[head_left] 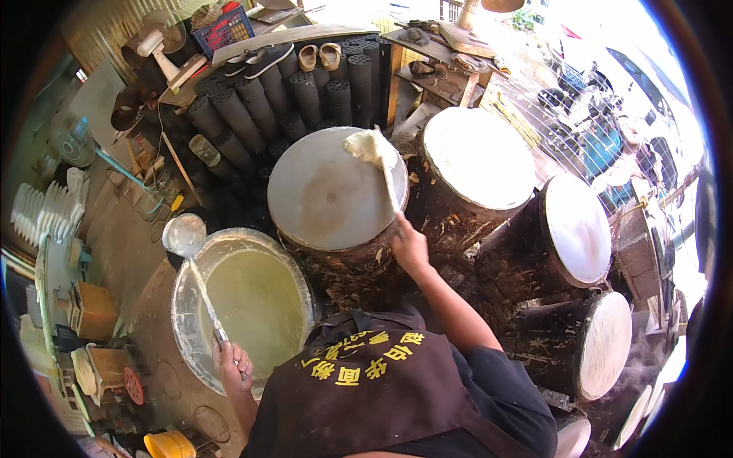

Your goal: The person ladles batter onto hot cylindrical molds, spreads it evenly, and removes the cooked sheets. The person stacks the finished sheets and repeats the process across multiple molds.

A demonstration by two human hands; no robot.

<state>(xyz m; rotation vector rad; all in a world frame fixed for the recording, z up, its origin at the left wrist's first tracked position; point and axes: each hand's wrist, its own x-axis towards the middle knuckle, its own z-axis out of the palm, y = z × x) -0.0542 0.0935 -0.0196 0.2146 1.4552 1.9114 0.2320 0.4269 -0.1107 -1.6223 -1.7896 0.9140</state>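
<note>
My left hand (233,368) is closed round the handle of a metal ladle (185,235), its bowl raised over the far left rim of a wide tub (181,320). Pale, yellowish batter (252,294) fills the tub. My right hand (410,246) grips the handle of a spreader (392,187); its head is coated with pale batter and lies at the far right part of a round flat griddle (305,191). The griddle's surface is greyish with a darker middle. It sits on a dark drum stove in front of me.
More drum stoves with pale round tops curve round to my right: one griddle (479,159), another griddle (578,229) and a third griddle (605,346). Black coal briquettes (237,114) are stacked behind, with sandals (319,56) on them. A standing fan (74,141) is at left.
</note>
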